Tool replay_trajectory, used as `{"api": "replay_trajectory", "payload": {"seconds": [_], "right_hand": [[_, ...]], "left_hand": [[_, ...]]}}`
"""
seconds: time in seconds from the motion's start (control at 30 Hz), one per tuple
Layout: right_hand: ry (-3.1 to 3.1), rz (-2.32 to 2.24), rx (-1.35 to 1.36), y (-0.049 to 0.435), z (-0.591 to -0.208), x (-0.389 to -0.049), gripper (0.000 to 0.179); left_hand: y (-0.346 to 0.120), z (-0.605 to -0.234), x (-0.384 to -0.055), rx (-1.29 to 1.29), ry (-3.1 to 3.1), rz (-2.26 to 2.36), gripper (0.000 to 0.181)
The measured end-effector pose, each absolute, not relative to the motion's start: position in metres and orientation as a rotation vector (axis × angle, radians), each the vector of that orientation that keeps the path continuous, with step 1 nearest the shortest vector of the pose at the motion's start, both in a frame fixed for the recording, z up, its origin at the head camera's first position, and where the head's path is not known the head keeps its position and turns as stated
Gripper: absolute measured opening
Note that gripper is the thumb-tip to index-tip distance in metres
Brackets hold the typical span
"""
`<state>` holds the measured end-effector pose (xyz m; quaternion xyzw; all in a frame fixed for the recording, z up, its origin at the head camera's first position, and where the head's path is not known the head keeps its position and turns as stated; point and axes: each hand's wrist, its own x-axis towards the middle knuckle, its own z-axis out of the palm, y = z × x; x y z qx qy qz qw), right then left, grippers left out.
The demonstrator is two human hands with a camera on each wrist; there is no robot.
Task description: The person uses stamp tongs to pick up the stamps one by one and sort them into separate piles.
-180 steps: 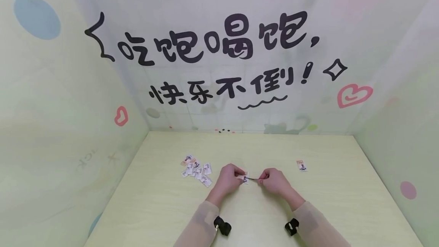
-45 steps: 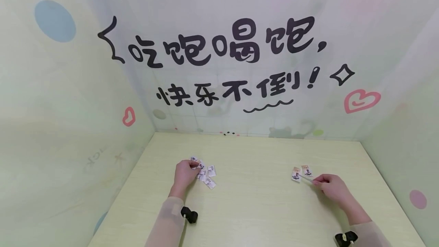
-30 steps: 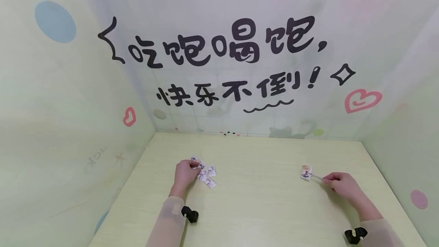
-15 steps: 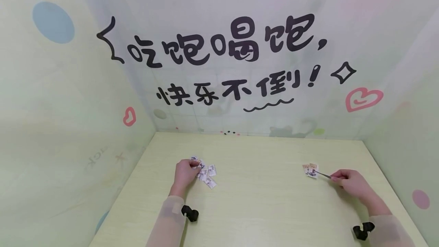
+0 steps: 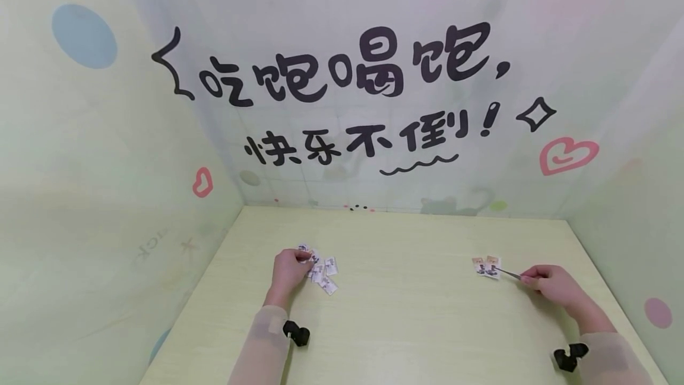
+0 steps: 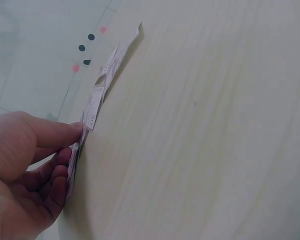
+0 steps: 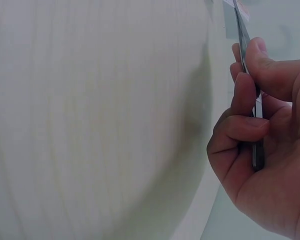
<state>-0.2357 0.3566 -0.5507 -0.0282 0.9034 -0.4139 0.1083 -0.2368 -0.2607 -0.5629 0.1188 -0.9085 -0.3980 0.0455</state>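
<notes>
Head view: right hand [image 5: 553, 283] pinches tweezers [image 5: 510, 274], best kept low and steady at two slips [image 5: 490, 271], while left hand [image 5: 289, 269] seemingly pinches piled slips [image 5: 319, 273].

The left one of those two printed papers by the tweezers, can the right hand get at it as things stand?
Probably yes, with a small shift: the right hand holds tweezers with their tips at the neighbouring paper, which lies between, but the left paper looks mostly uncovered.
</notes>
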Motion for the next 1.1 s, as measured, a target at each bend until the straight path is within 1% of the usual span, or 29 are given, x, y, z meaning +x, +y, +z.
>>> {"api": "replay_trajectory", "payload": {"seconds": [0.73,1.1], "right_hand": [[2.667,-1.163,-0.088,0.355,-0.539,-0.231,0.027],[2.710,-1.151,-0.056,0.360,-0.546,-0.226,0.027]], "left_hand": [[-0.260,-0.562,-0.243,0.360,-2.766,-1.211,0.019],[-0.261,-0.563,-0.241,0.358,-2.771,-1.210,0.020]]}}
